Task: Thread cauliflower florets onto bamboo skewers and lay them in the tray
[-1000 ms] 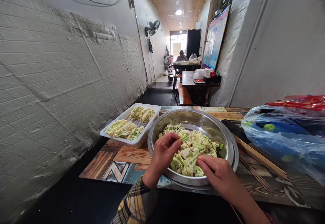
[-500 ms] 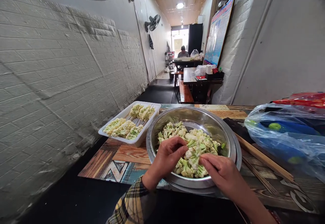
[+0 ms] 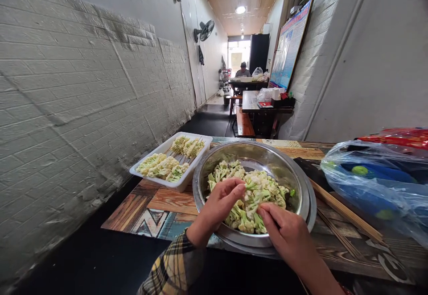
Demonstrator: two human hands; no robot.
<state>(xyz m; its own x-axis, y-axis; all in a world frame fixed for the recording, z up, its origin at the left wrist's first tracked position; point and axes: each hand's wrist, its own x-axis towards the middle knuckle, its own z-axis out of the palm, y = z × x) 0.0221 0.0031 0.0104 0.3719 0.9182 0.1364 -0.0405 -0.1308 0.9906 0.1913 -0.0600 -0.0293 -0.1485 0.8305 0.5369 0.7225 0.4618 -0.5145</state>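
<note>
A steel bowl (image 3: 287, 165) on the table in front of me holds a heap of cauliflower florets (image 3: 264, 188). My left hand (image 3: 219, 208) reaches over the near rim, its fingers pinched on a floret in the heap. My right hand (image 3: 287, 234) is beside it, fingers closed on a green-stemmed floret that stands up between the two hands. I cannot tell whether a skewer is in either hand. A plaid sleeve covers my left forearm.
A white tray (image 3: 182, 181) of skewered cauliflower sits left of the bowl, near the brick wall. Bamboo skewers (image 3: 344, 212) lie right of the bowl. Plastic bags (image 3: 377, 183) fill the right side. A person sits at a far table (image 3: 243, 72) down the aisle.
Both hands have shifted slightly within the bowl, working the same floret between them. The camera has tilted a little; nothing else has moved.
</note>
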